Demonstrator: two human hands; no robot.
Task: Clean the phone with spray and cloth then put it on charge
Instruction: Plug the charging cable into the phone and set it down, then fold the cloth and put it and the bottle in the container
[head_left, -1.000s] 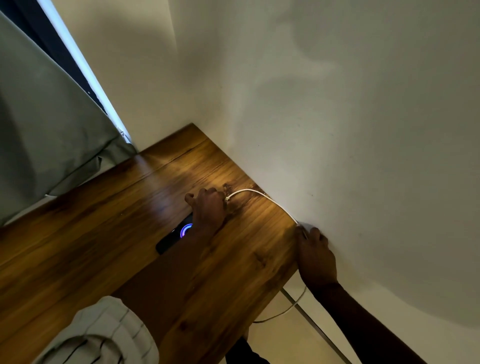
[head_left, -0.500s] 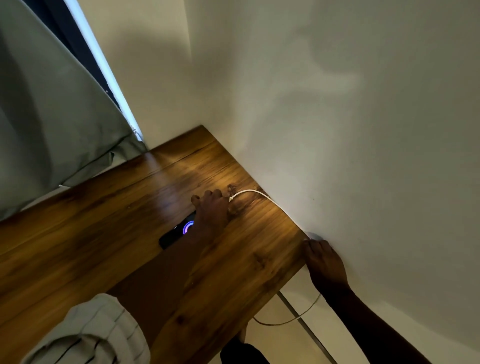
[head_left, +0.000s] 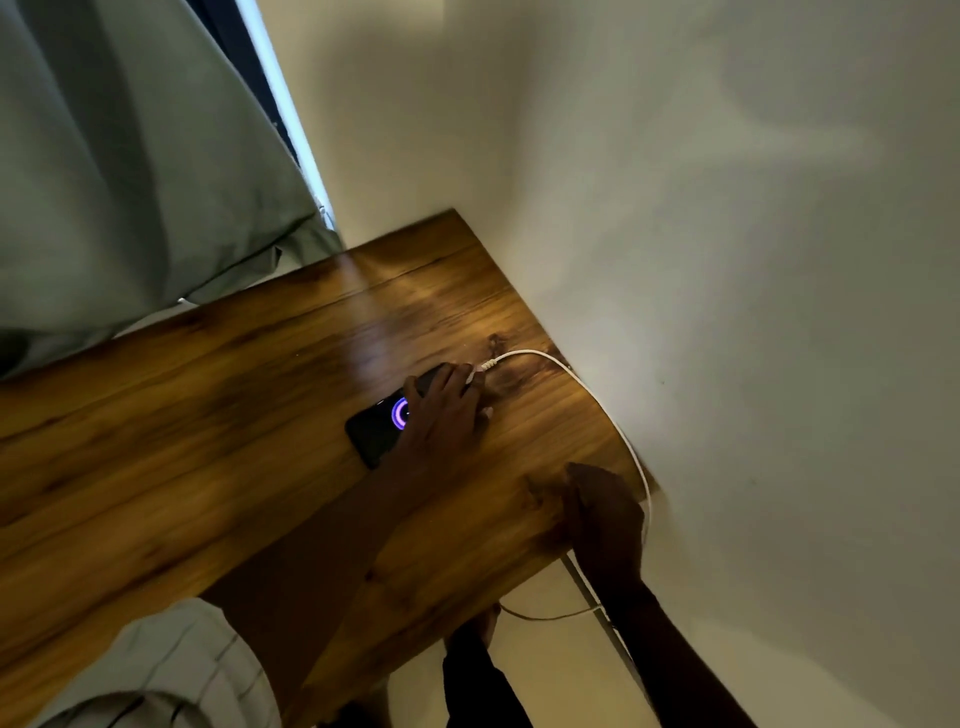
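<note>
1. Phone (head_left: 378, 427): flat dark slab, glossy, lying on the table (head_left: 208, 415); screen lit with a purple ring.
2. Table: wood-grain top, glossy, far corner butted into pale matte walls (head_left: 727, 260).
3. Cable (head_left: 545, 358): thin, white, arcs from the phone's far end along the wall edge, drops off the table.
4. Left hand (head_left: 441, 415): fingers laid over the phone's far end, by the plug; grip cannot be told.
5. Right hand (head_left: 602, 514): at the table's right edge, fingers together; cable just beside it.
6. Bare tabletop left of the phone; curtain (head_left: 130, 156) folds hang beyond.
</note>
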